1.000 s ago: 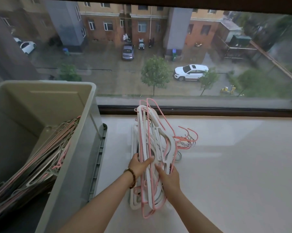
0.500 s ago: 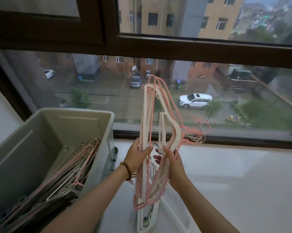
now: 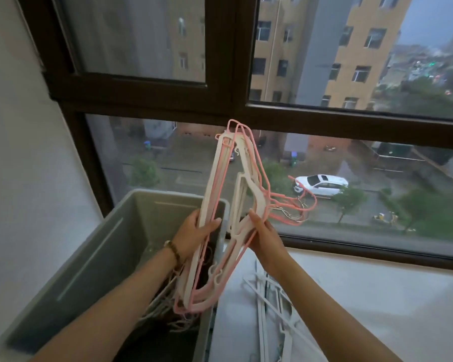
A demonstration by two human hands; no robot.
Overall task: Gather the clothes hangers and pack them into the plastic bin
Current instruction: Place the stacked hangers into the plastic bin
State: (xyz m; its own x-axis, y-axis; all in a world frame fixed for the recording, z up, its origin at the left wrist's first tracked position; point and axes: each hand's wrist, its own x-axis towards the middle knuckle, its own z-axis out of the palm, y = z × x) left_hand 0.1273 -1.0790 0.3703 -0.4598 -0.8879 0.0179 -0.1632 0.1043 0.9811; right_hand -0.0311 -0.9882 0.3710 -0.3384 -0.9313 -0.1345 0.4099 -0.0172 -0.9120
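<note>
Now the left hand and the right hand curl their fingers round the upright bunch of pink and white plastic hangers over the rim of the grey plastic bin, so lower it slowly, hooks kept together.

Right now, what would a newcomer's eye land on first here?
A bundle of pink and white hangers is held up mid-frame by the left hand and the right hand, over the grey bin's right rim. The bin, lower left, holds hangers; more white hangers lie on the sill, lower right.
</note>
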